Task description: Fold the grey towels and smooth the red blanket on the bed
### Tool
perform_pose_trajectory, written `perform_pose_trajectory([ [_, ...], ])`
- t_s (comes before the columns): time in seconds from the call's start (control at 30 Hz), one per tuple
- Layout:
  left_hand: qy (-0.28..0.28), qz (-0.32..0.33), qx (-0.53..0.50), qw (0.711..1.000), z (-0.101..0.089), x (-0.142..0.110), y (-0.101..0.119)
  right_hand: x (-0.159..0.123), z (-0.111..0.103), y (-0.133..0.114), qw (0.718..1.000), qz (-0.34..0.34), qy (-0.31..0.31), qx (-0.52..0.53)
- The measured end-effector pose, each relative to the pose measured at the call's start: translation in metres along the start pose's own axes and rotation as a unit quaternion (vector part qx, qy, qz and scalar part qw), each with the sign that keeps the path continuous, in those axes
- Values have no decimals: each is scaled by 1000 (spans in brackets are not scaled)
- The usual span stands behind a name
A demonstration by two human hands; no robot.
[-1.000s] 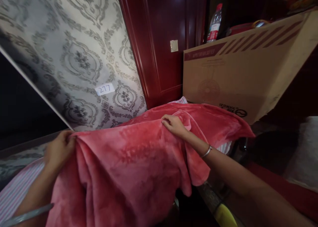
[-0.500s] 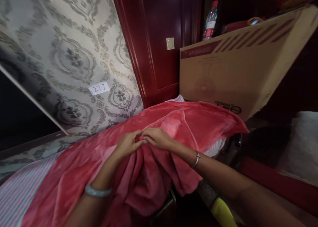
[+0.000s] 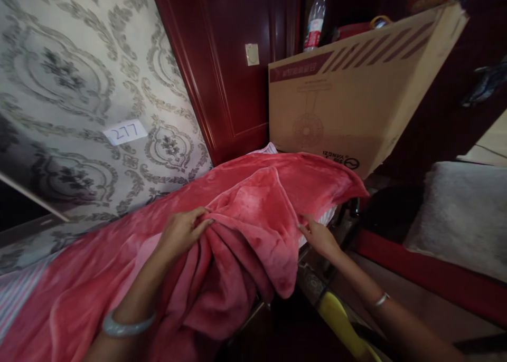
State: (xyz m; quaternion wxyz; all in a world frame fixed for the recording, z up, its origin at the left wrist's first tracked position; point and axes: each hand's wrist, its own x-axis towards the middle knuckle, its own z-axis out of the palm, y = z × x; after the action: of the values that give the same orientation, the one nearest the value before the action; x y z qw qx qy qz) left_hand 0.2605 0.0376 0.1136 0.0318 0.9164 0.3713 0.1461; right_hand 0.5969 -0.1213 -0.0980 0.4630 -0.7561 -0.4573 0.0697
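Observation:
A red plush blanket [image 3: 253, 203] lies over a striped sheet [image 3: 24, 293], with one corner folded over and loose folds hanging down the near side. My left hand [image 3: 182, 232] pinches the blanket's edge near the middle, a jade-like bangle on its wrist. To the right, my right hand [image 3: 319, 235] has thumb and fingers closed on the blanket's edge beside the folded corner. A thin silver bracelet circles that wrist.
Behind the blanket stands a large cardboard box [image 3: 336, 98], with a plastic bottle [image 3: 316, 21] at its back left. A grey fluffy cushion [image 3: 461, 219] lies at right. A yellow object [image 3: 340, 322] is below my right hand. Patterned wallpaper [image 3: 75, 82] covers the left wall.
My right hand has moved right, away from my left hand, to the blanket's right-hand edge. The blanket's fold between the hands is spread wider. The view has shifted right.

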Motion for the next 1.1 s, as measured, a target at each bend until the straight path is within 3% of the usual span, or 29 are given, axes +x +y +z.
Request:
perform_pose_trajectory([
  [0.1, 0, 3, -6, 1000, 0, 1, 0, -27, 24, -6, 988, 33, -31, 146],
  [0.17, 0, -1, -4, 1000, 0, 1, -1, -34, 30, -17, 961, 49, -44, 268],
  [0.23, 6, -11, 11, 1000, -2, 1, -3, -27, 19, -30, 927, 75, -55, 362],
  [0.33, 21, -23, 24, 999, -8, 0, -7, 7, -25, -53, 903, 99, -56, 415],
  [0.43, 48, -39, 23, 998, -16, -2, -13, 48, -68, -78, 916, 24, -6, 400],
  [0.5, 59, -56, 34, 996, -19, -3, -16, 64, -78, -92, 920, -38, -24, 390],
  [0.6, 59, -70, 46, 995, -20, -4, -20, 72, -66, -100, 931, -71, -79, 348],
  [0.77, 58, -70, 41, 995, -19, -8, -23, 78, -46, -95, 945, -90, -67, 308],
  [0.97, 67, -77, 37, 994, -22, -12, -33, 93, -66, -98, 956, -174, -98, 214],
  [1.1, 81, -97, 38, 991, -18, -12, -41, 104, -74, -100, 967, -157, -71, 188],
])
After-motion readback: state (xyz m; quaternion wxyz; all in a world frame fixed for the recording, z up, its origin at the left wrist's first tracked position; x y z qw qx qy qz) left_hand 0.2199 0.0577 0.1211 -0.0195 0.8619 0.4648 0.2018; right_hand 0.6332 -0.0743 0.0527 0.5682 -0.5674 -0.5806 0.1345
